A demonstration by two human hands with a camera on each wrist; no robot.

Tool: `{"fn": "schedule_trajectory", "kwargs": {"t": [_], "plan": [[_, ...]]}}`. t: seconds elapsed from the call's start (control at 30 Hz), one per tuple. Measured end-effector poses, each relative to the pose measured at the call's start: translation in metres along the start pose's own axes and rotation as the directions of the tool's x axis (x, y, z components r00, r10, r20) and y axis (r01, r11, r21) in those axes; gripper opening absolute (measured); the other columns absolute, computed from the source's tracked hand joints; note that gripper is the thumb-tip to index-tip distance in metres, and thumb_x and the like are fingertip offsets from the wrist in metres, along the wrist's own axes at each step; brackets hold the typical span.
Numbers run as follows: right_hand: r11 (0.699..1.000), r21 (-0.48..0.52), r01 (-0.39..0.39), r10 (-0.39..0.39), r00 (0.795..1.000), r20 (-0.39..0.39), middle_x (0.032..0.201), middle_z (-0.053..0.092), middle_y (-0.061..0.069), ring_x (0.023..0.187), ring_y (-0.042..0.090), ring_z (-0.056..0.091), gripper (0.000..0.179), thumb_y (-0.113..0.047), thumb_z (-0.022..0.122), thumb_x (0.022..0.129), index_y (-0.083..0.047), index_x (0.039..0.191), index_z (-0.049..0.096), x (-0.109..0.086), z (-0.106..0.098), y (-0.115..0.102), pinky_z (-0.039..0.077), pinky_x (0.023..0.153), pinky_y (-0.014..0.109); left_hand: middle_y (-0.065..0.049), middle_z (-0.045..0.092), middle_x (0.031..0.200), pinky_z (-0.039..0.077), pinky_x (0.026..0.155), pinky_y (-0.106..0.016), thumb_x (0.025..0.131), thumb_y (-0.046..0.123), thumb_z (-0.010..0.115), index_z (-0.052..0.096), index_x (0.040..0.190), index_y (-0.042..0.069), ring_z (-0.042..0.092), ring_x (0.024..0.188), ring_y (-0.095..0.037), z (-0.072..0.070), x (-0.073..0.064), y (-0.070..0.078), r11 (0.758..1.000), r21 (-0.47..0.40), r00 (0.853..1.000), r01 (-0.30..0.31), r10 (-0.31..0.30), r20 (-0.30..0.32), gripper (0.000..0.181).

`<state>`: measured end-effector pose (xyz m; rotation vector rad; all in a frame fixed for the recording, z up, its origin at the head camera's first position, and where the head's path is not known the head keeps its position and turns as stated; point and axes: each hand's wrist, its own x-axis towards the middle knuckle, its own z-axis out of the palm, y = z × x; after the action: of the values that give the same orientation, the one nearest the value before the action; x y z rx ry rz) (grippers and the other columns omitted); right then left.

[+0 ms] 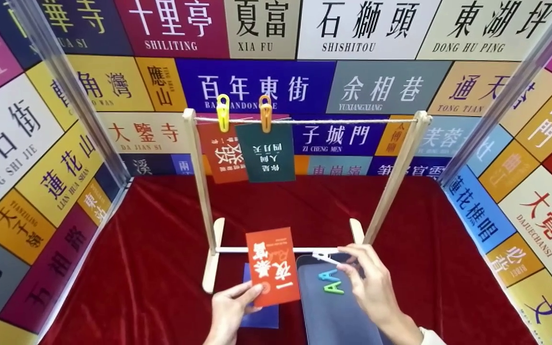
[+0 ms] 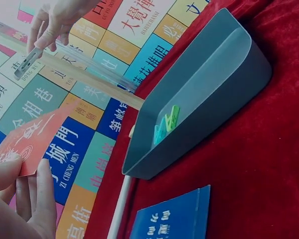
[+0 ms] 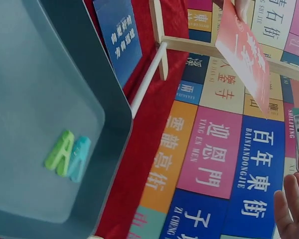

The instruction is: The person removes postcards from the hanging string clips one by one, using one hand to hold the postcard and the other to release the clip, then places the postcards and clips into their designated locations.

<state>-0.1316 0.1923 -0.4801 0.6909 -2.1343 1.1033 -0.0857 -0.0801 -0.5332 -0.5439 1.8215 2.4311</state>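
Observation:
My left hand [image 1: 234, 306] pinches a red card [image 1: 274, 268] with white characters by its lower left corner, thumb on top. Over the tray, my right hand [image 1: 374, 282] holds a white clothespin [image 1: 326, 258] between thumb and fingers, to the right of the card and apart from it. Behind them stands a wooden frame with a string [image 1: 352, 121] across its top. A yellow clothespin [image 1: 223, 114] and an orange clothespin [image 1: 266, 115] sit on that string, with a red card [image 1: 221, 160] and a dark green card [image 1: 271, 160] hanging there.
A grey-blue tray [image 2: 204, 114] holds a green clothespin [image 3: 60, 152] and a light blue clothespin [image 3: 79, 158]. A blue card [image 2: 174, 216] lies on the red cloth [image 1: 151, 268] left of the tray. Panels with printed characters surround the cloth at the back and sides.

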Motion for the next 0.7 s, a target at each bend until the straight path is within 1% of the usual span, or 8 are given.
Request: {"fn": "schedule_trajectory", "kwargs": {"t": [0.17, 0.3, 0.37, 0.53, 0.7], "plan": [[1.0, -0.022, 0.011, -0.011, 1.0, 0.009, 0.106, 0.067, 0.012, 0.083, 0.009, 0.061, 0.04, 0.011, 0.078, 0.074, -0.002, 0.111, 0.07, -0.009, 0.002, 0.007, 0.049, 0.07, 0.01, -0.016, 0.078, 0.095, 0.065, 0.068, -0.031, 0.088, 0.008, 0.076, 0.061, 0.124, -0.016, 0.077, 0.083, -0.014, -0.003, 0.002, -0.008, 1.0, 0.003, 1.0, -0.001, 0.001, 0.017, 0.046], [0.999, -0.046, 0.018, -0.018, 1.0, 0.001, 0.104, 0.068, 0.009, 0.081, 0.01, 0.061, 0.043, 0.012, 0.08, 0.07, -0.003, 0.109, 0.071, -0.019, 0.006, 0.017, 0.05, 0.069, 0.012, -0.019, 0.077, 0.094, 0.065, 0.065, -0.032, 0.087, 0.006, 0.076, 0.06, 0.123, -0.019, 0.077, 0.083, -0.014, -0.007, 0.005, -0.018, 1.0, 0.017, 1.0, -0.009, 0.009, -0.006, 0.046], [0.999, -0.05, 0.013, -0.013, 1.0, -0.002, 0.102, 0.068, 0.007, 0.078, 0.012, 0.061, 0.044, 0.014, 0.08, 0.069, -0.005, 0.109, 0.072, -0.026, 0.008, 0.023, 0.051, 0.068, 0.012, -0.02, 0.077, 0.093, 0.065, 0.063, -0.032, 0.087, 0.005, 0.075, 0.061, 0.121, -0.02, 0.076, 0.081, -0.013, -0.011, 0.006, -0.025, 1.0, 0.025, 1.0, -0.003, 0.004, -0.02, 0.044], [0.998, -0.059, -0.014, 0.014, 1.0, 0.003, 0.101, 0.069, 0.005, 0.076, 0.011, 0.063, 0.044, 0.014, 0.081, 0.068, -0.005, 0.106, 0.073, -0.043, 0.011, 0.035, 0.052, 0.066, 0.01, -0.02, 0.077, 0.09, 0.064, 0.061, -0.031, 0.086, 0.002, 0.075, 0.061, 0.119, -0.022, 0.076, 0.077, -0.011, -0.022, 0.01, -0.042, 0.999, 0.034, 0.999, 0.005, -0.004, -0.033, 0.043], [0.998, -0.049, -0.026, 0.027, 1.0, 0.007, 0.099, 0.069, 0.004, 0.076, 0.01, 0.064, 0.043, 0.013, 0.082, 0.067, -0.005, 0.106, 0.073, -0.055, 0.015, 0.044, 0.053, 0.068, 0.011, -0.02, 0.077, 0.09, 0.064, 0.061, -0.031, 0.085, 0.003, 0.076, 0.062, 0.118, -0.022, 0.076, 0.079, -0.012, -0.025, 0.013, -0.05, 0.998, 0.057, 0.999, 0.009, -0.006, -0.052, 0.044]]}}
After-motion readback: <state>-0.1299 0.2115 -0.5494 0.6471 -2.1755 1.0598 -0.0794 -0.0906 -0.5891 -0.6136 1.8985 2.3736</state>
